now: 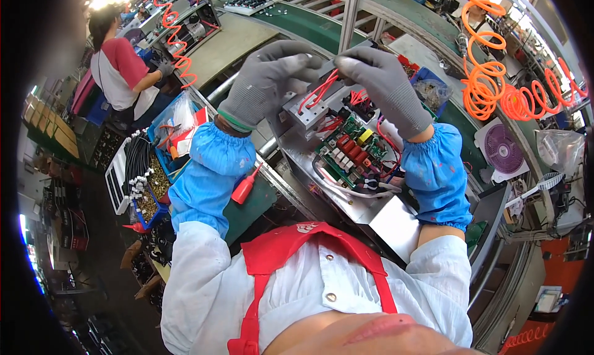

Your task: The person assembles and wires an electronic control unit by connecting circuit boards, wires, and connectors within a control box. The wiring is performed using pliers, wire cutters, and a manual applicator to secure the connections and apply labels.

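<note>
Both my hands wear grey gloves and are raised over a metal housing [365,208] with a green circuit board [348,152] inside. My right hand [390,86] is closed, its fingertips pinching the upper ends of red wires [322,90]. Those wires rise from a silvery metal block [307,117] at the housing's left side. To the left of the wires, my left hand [266,83] has curved fingers with a gap between them, and I see nothing held there. The wire ends are hidden by the right fingertips. Red and yellow components stand on the board.
A red bottle [246,185] lies left of the housing. Beyond it are black cables [141,160] and a blue bin [148,209] of small brass-coloured parts. Orange coiled hoses [482,98] hang at right, near a purple fan [502,148]. A co-worker [124,73] works at far left.
</note>
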Available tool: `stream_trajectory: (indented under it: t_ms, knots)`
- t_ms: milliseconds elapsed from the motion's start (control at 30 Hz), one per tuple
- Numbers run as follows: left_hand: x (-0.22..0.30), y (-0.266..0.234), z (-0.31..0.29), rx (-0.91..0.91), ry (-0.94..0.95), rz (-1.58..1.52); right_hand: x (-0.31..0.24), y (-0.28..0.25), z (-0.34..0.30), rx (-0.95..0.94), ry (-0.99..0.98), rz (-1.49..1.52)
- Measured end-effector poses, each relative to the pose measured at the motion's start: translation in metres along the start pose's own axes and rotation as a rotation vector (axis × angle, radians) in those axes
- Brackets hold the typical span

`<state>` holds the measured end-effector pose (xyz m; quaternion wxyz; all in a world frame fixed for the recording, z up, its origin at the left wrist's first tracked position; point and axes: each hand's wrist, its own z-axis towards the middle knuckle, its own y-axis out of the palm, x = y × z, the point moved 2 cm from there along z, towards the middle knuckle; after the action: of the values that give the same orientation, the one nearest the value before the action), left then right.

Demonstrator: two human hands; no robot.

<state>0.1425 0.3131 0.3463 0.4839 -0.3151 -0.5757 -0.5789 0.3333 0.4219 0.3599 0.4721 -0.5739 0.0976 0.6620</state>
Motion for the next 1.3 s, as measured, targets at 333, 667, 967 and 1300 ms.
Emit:
stream_trajectory:
  t_ms: [333,667,967,1300]
  knots:
    - [0.0,0.028,0.005,-0.144,-0.057,0.051,-0.021,0.001,-0.011,-0.095,-0.032,0.251]
    - [-0.008,0.004,0.014,0.025,0.035,0.405,0.039,-0.034,0.029,-0.143,-0.013,0.015]
    - [-0.034,-0.026,0.004,0.204,0.019,0.337,0.111,-0.029,0.061,-0.054,0.243,-0.695]
    - [-0.055,-0.044,-0.004,0.156,0.061,0.307,0.1,-0.005,0.059,-0.009,0.173,-0.949]
